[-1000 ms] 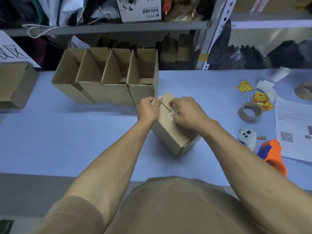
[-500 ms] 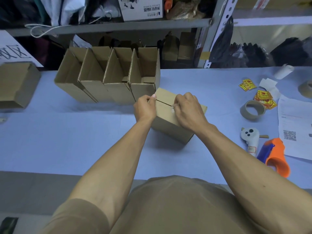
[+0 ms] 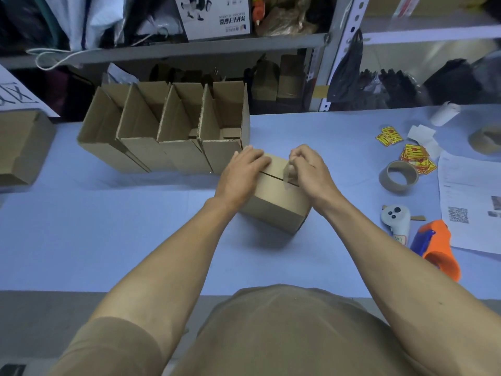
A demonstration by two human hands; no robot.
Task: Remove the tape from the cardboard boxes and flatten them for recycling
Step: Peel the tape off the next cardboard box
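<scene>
A small closed cardboard box (image 3: 273, 198) sits on the blue table (image 3: 108, 240) in front of me. My left hand (image 3: 241, 173) lies flat on the left part of its top, fingers straight, pressing it down. My right hand (image 3: 309, 169) pinches a strip of clear tape (image 3: 288, 173) that rises off the seam across the top. Behind the box a row of several open cardboard boxes (image 3: 168, 131) stands side by side.
Another cardboard box (image 3: 21, 145) lies at the far left. On the right are an empty tape core (image 3: 398, 177), yellow-red stickers (image 3: 414, 156), a white controller (image 3: 395, 217), an orange tape dispenser (image 3: 439, 248) and printed papers (image 3: 471, 202). Metal shelving (image 3: 189, 47) runs along the back.
The tape strip has lifted off the box seam in my right hand. My left hand has spread flat on the box top. The box has settled level on the table.
</scene>
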